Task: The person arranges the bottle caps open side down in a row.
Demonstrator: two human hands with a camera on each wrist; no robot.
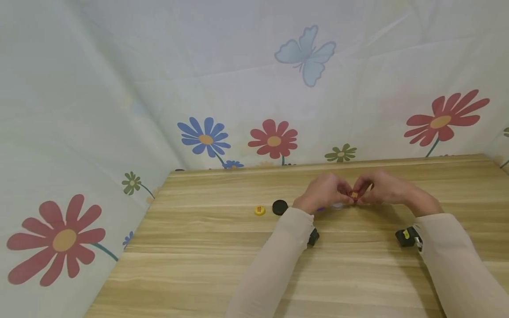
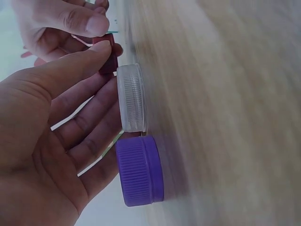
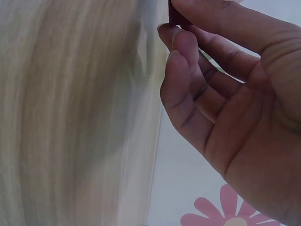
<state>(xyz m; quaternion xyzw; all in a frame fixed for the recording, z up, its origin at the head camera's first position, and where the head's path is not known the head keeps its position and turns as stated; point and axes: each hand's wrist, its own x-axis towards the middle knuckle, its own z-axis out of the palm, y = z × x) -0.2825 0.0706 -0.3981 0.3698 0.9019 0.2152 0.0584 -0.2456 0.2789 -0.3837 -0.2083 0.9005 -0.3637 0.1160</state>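
Note:
Both hands meet over the table and hold one small red bottle cap with a yellowish marking on top (image 1: 354, 194). My left hand (image 1: 327, 191) pinches it between thumb and fingers, seen closely in the left wrist view. From the other side my right hand (image 1: 381, 187) pinches the same cap, whose dark red edge (image 3: 176, 16) shows at the top of the right wrist view. Beside the left fingers stand a clear ridged cap (image 2: 131, 98) and a purple cap (image 2: 139, 171) on the table. A black cap (image 1: 280, 207) and a yellow cap (image 1: 260, 210) lie to the left.
The wood-grain table (image 1: 191, 256) runs back to a white cloth (image 1: 238, 66) printed with flowers and a butterfly. The caps lie roughly in a row near the far edge. Dark wrist cameras (image 1: 406, 237) sit under the sleeves.

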